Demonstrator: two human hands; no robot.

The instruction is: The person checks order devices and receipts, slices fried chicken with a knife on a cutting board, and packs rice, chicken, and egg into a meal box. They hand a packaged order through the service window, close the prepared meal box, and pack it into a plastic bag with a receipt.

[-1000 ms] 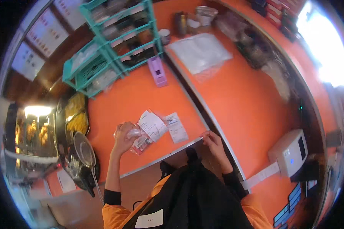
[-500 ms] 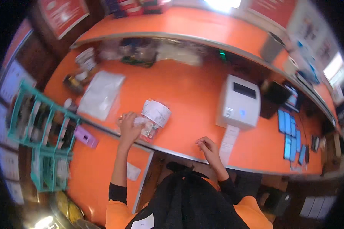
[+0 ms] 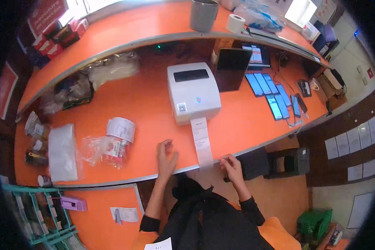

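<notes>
My left hand (image 3: 166,159) hovers over the front of the orange counter, empty, with its thumb apart from the fingers. To its right, a long strip of printed labels (image 3: 201,143) hangs from the white label printer (image 3: 193,91) down to the counter's front edge. My right hand (image 3: 233,166) is just right of the strip's lower end, its fingers loosely bent and apart, seemingly not touching the paper. A clear plastic bag (image 3: 100,150) with red-and-white packed contents lies on the counter to the left, with a white paper roll or slip (image 3: 121,129) at its top.
A stack of clear bags (image 3: 63,154) lies at the left. Several phones (image 3: 275,93) and a dark screen (image 3: 233,68) are right of the printer. The upper shelf holds a grey bin (image 3: 203,16) and a label roll (image 3: 235,23). A purple stapler-like object (image 3: 73,203) sits lower left.
The view has swung to the right. My left hand has left the plastic bag and moved right, toward the printer. My right hand has come close to the label strip's lower end.
</notes>
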